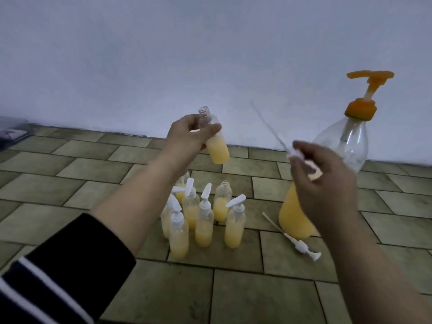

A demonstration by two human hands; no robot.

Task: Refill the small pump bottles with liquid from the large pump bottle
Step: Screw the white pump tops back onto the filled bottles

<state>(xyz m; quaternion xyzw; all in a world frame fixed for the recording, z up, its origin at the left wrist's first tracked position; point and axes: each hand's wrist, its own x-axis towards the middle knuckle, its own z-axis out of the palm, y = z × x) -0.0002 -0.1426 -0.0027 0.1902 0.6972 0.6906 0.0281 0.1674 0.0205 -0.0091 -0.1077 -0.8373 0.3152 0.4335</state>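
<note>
Bare tiled floor [77, 164] lies open left and front of the cluster of small bottles [201, 218]. A loose pump [295, 239] lies between cluster and large pump bottle [327, 174]; the wall [210, 54] closes the rear.

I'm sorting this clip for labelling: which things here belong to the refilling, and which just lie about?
Job:
- left hand holding open small bottle
- right hand holding pump with tube
- large pump bottle
- small bottles on floor
- loose pump

Lying about:
- dark object, far left by the wall
</note>
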